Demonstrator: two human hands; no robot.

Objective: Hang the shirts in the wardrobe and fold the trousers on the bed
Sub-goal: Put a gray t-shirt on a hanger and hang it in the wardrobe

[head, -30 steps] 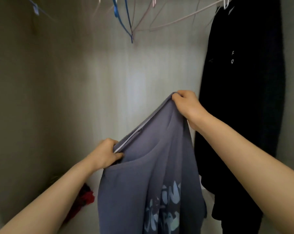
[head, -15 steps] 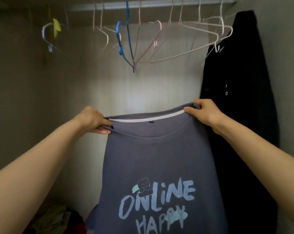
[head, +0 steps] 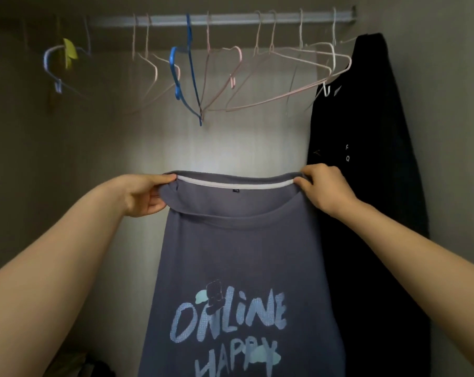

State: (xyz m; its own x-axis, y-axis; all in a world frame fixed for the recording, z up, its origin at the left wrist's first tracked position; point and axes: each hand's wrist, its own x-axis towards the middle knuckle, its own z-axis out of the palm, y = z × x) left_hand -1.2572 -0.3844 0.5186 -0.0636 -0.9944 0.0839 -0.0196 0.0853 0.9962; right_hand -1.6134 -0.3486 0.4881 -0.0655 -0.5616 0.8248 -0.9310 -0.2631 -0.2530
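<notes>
We hold up the shirt [head: 244, 268].
Our left hand [head: 144, 195] and right hand [head: 325, 187] each pinch its collar.

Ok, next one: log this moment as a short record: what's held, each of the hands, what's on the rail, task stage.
held: grey-blue shirt, print toward camera
left hand: grips collar's left end
right hand: grips collar's right end
rail: several empty hangers, including a blue hanger
already hung: black garment, far right
stage: shirt not yet on a hanger
</notes>
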